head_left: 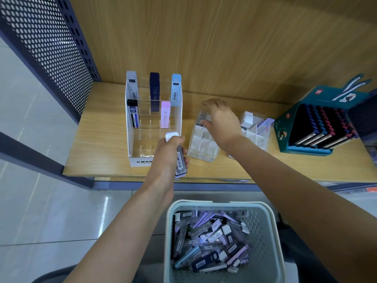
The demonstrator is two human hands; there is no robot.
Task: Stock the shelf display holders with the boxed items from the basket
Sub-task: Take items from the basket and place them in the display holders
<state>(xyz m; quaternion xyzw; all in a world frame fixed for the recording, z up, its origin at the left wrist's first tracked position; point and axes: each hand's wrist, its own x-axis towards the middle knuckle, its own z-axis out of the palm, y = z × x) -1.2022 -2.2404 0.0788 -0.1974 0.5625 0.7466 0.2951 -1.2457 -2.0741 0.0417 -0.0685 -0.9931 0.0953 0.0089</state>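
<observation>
My left hand point(169, 154) is wrapped round a small stack of slim boxes point(180, 158), white caps up, just in front of the tiered clear holder point(134, 139) on the wooden shelf point(98, 152). My right hand point(223, 121) reaches over the back of the white divided holder point(201, 144). Its fingertips are bent down at a rear cell, but whether they pinch a clear box or only touch the holder's wall I cannot tell, since the plastic there is see-through and my hand covers it. To do this well I would feed one box at a time, upright, cap on top and label forward, straight down into a single cell so it does not snag the thin dividers. I would fill from the back row forward so my wrist never knocks what already stands. The light holder may slide, so a steadying finger on its edge seems wise. The rest of the stock lies jumbled in the pale perforated basket point(269, 231) below the shelf, near my knees. The boxes are narrow, flat cases, smoky-clear or lilac, pale blue and navy, each with a barcode sticker. They look slick and light, easy to fan out or drop if I loosen my grip.
</observation>
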